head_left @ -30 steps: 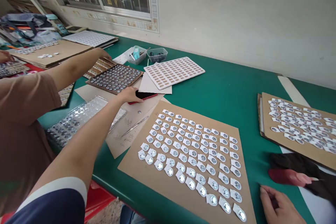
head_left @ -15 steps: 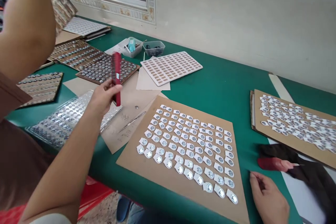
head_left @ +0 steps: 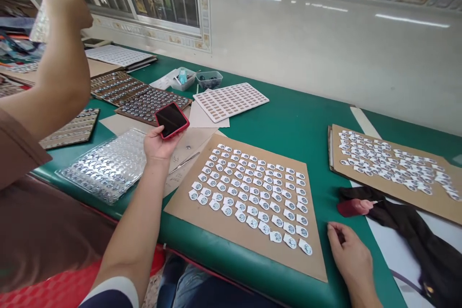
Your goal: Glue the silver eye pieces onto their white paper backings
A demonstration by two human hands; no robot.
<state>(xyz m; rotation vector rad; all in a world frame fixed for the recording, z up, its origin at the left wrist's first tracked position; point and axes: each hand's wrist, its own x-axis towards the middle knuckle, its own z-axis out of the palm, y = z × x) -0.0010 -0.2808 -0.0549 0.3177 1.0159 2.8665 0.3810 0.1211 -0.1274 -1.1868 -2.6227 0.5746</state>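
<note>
across the whole frame runs the green table (head_left: 296, 125). at centre lies our cardboard sheet (head_left: 231, 231), covered in rows of small round white-tabbed parts. left of it sits a clear blister tray (head_left: 108, 166). in the upper left, a co-worker's hand (head_left: 67, 2) is raised, gripping another tray. at lower right our right hand (head_left: 348, 257) rests on the table beside the sheet's corner, fingers loose and holding nothing. our left hand (head_left: 159, 142) is clasped under a red-cased phone (head_left: 172, 120), held above the table at centre left, dark screen up. we judge handling the phone to be the step in hand. any next move calls for a firm grip and care over the tweezers (head_left: 184, 162) lying just below.
</note>
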